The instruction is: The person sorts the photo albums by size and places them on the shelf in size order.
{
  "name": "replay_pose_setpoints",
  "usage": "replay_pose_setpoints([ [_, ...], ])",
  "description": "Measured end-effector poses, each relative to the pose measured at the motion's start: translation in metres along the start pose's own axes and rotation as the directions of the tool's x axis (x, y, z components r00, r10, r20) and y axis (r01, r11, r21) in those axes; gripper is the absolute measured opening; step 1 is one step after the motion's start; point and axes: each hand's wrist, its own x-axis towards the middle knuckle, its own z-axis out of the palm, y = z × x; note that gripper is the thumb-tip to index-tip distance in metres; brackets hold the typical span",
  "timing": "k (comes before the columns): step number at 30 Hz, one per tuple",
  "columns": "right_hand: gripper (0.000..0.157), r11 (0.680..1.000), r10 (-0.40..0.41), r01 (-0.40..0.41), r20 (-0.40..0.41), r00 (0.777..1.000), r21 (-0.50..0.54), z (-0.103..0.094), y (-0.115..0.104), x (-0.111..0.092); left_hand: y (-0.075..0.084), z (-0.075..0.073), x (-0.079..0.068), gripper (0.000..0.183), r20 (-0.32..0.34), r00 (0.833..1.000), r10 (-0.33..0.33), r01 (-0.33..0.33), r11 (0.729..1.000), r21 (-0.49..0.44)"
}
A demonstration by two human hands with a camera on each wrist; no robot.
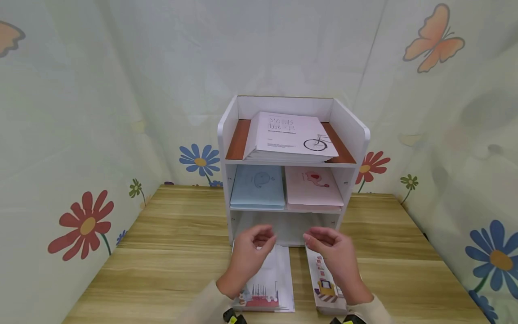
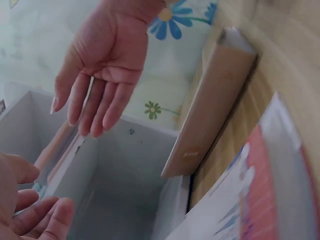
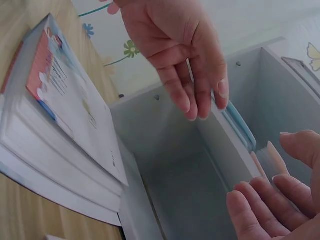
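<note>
My left hand point(image 1: 251, 254) hovers over a stack of books point(image 1: 283, 281) with a red-and-white illustrated cover. Its fingers are loosely bent and hold nothing. Opposite it, my right hand point(image 1: 337, 257) is held over a second stack point(image 1: 322, 276), whose cover shows a yellow-and-purple drawing; this hand also holds nothing. The palms face each other with a gap between them, in front of the bottom compartment of a white desktop shelf point(image 1: 361, 141). Both stacks lie flat on the table before the shelf, partly hidden by my hands and wrists.
On the shelf's top level lies a stack of white booklets point(image 1: 291, 135) with a bicycle drawing. Its middle level holds light blue notebooks point(image 1: 257, 186) on the left and pink notebooks point(image 1: 313, 186) on the right. A flower-and-butterfly curtain point(image 1: 121, 90) surrounds the wooden table point(image 1: 182, 243).
</note>
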Motion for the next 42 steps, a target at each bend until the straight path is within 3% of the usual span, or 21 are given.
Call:
replay_pose_setpoints([
  [10, 0.039, 0.994, 0.088, -0.093, 0.089, 0.992, 0.061, 0.011, 0.012, -0.013, -0.012, -0.006, -0.020, 0.025, -0.004, 1.000, -0.024, 0.024, 0.998, -0.050],
  [17, 0.041, 0.992, 0.118, -0.122, 0.127, 0.985, 0.025, 0.015, 0.017, -0.028, -0.016, -0.015, -0.030, 0.029, 0.009, 0.993, -0.114, 0.114, 0.988, -0.103],
  [31, 0.064, 0.983, 0.182, -0.175, 0.268, 0.946, -0.051, 0.016, 0.031, -0.048, -0.024, -0.046, -0.052, 0.033, -0.002, 0.980, -0.200, 0.199, 0.978, 0.068],
  [39, 0.074, 0.968, 0.247, -0.243, 0.373, 0.895, -0.056, 0.018, 0.033, -0.052, -0.032, -0.060, -0.064, 0.050, 0.008, 0.961, -0.275, 0.274, 0.959, 0.070],
  [42, 0.080, 0.959, 0.269, -0.280, 0.414, 0.870, -0.034, 0.019, 0.033, -0.053, -0.034, -0.067, -0.066, 0.059, 0.034, 0.938, -0.346, 0.344, 0.938, 0.046],
])
